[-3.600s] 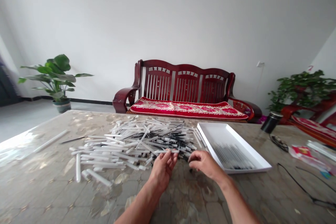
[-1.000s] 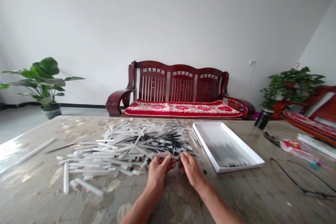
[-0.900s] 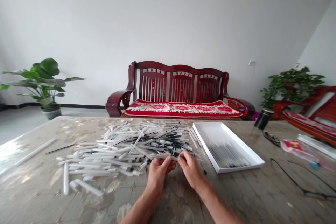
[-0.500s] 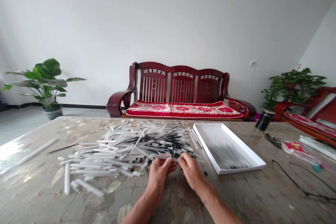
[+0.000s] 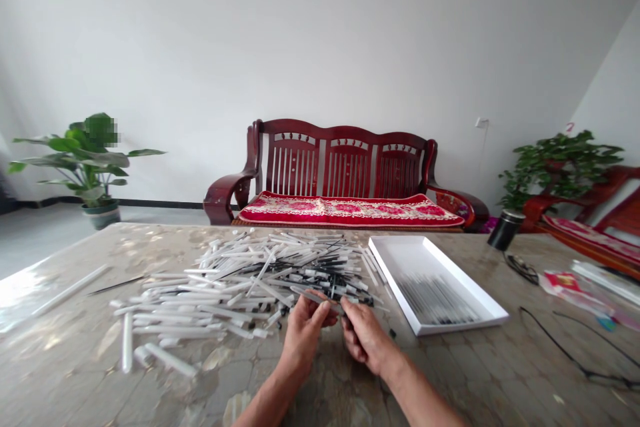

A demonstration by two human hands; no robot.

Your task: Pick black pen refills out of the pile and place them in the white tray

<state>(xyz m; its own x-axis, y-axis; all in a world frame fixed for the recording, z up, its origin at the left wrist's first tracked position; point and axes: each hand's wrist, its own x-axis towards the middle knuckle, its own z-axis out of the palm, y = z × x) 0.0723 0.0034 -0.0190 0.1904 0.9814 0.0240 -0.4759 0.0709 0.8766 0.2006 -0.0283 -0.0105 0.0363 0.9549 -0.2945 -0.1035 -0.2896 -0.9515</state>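
A big heap of white pen barrels and black refills (image 5: 260,277) lies spread over the marble table (image 5: 100,373). At its near edge my left hand (image 5: 306,328) and my right hand (image 5: 364,335) meet, fingers closed together on one thin pen (image 5: 316,296) that juts up and left from my fingertips. Right of the heap stands a white tray (image 5: 487,308) holding a row of finished pens (image 5: 437,295).
A black cylinder (image 5: 505,229), a dark cable (image 5: 575,353) and red-and-white packets (image 5: 567,283) lie at the right of the table. One white tube (image 5: 67,290) rests at the far left. Behind the table stands a red wooden bench (image 5: 345,180), with potted plants at both sides.
My hands have drawn a little toward me from the heap's edge, still pinching the pen between them. The camera has tilted slightly. The heap and tray are unmoved.
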